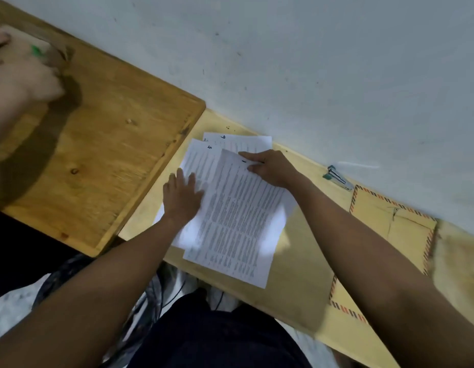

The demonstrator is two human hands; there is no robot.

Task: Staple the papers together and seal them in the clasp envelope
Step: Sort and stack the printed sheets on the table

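Several printed white papers point(238, 213) lie fanned on a pale wooden desk point(299, 261), with handwritten numbers at their top corners. My left hand point(181, 195) rests flat, fingers spread, on the left side of the sheets. My right hand point(270, 167) pinches the top edge of the uppermost sheet. A silver stapler point(339, 178) with a green end lies by the wall to the right of the papers. A tan clasp envelope point(395, 224) with a striped border lies flap up on the desk's right side, partly under my right forearm.
A darker wooden table point(111, 144) adjoins the desk on the left. Another person's hand point(20, 73) rests there at the far left on a brown item with a green mark. A grey wall point(310, 62) runs along the back. Cables lie on the floor below.
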